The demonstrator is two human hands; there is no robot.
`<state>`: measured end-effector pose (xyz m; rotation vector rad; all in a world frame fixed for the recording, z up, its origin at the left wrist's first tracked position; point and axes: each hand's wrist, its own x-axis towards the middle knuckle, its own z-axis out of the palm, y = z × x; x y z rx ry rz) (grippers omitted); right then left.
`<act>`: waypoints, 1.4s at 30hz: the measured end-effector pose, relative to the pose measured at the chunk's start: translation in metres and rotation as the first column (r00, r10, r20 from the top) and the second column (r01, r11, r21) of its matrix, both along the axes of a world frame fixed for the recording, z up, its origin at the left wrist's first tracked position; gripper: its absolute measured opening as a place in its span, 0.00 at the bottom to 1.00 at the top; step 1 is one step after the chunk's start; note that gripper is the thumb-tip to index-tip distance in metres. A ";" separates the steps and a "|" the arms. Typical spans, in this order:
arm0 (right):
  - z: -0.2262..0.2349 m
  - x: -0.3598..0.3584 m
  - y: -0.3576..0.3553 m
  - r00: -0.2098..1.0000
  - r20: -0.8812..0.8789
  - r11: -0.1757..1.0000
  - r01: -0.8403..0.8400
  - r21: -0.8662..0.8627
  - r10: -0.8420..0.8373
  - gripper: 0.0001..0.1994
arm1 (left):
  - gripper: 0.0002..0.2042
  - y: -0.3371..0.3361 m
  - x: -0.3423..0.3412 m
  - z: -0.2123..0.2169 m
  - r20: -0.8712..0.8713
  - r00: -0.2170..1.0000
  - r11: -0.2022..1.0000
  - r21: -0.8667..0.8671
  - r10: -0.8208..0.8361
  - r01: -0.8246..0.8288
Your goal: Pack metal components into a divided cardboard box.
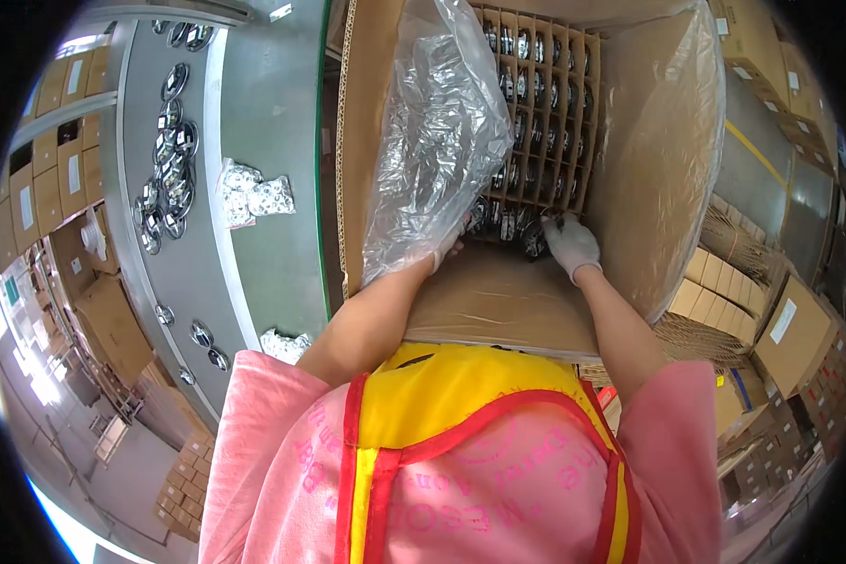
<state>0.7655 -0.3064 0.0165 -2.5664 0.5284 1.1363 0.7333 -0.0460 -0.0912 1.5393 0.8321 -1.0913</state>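
Note:
A large cardboard box (498, 291) lined with clear plastic stands in front of me. A cardboard divider grid (587, 117) fills it, with shiny dark and chrome parts (534, 89) standing in its cells. My right hand (571, 246), in a white glove, reaches into the near right corner of the grid. Its fingers close at a shiny dark part (534, 246). My left hand (448, 249), also gloved, is at the near left of the grid beside the bunched plastic liner (432, 141). Its fingers are curled, and what they hold is partly hidden.
Left of the box runs a green-edged work table (277, 122) with bags of silvery parts (254, 193). Beyond it, a grey conveyor (141, 103) carries loose oval chrome parts (171, 169). Stacked cartons (804, 334) and cardboard dividers (714, 324) stand on the right.

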 end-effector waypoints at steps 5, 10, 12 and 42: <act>-0.022 -0.005 -0.001 0.996 -0.031 0.990 0.086 0.113 -0.083 0.28 | 0.15 -0.003 0.013 0.027 0.008 0.996 0.996 0.017 -0.091 0.090; -0.039 -0.009 -0.023 0.954 -0.238 0.934 0.243 0.261 -0.181 0.24 | 0.15 0.011 0.019 0.043 0.094 0.980 0.982 0.076 -0.178 0.171; -0.035 -0.005 -0.013 0.963 -0.229 0.952 0.200 0.234 -0.146 0.23 | 0.15 0.010 0.019 0.046 0.125 0.970 0.975 0.108 -0.208 0.195; -0.030 -0.005 0.004 0.995 0.016 0.984 0.097 0.146 -0.100 0.29 | 0.19 0.016 0.033 0.111 0.403 0.615 0.714 0.558 -0.678 0.422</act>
